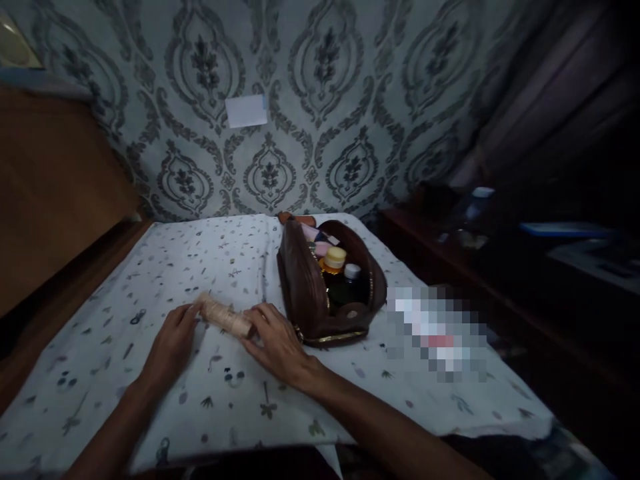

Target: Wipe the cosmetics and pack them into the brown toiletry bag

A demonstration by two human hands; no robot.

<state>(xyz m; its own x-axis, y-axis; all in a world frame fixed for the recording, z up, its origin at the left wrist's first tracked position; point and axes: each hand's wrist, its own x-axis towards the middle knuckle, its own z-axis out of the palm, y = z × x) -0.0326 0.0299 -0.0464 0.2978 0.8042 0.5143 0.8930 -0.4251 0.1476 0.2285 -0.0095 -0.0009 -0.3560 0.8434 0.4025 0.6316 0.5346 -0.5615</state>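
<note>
Between my two hands is a beige bandage roll [226, 316], lying slantwise just above or on the patterned cloth. The fingers of my left hand [175, 337] are closed on its far left end. At the other end, my right hand [276, 343] grips it between thumb and fingers. Right behind that hand stands a brown bag [305, 283] with its zip undone. Inside the bag I see a bottle with a yellow cap [335, 257], a dark bottle with a white cap [352, 271] and some pink items [320, 248]. The bag's bottom is hidden.
A white cloth with small prints [210, 407] covers the surface under my hands. A blurred-out item [437, 333] lies right of the bag. Brown wooden furniture [55, 187] borders the left side, a dark cluttered table [420, 233] the right. A patterned wall [270, 167] closes the back.
</note>
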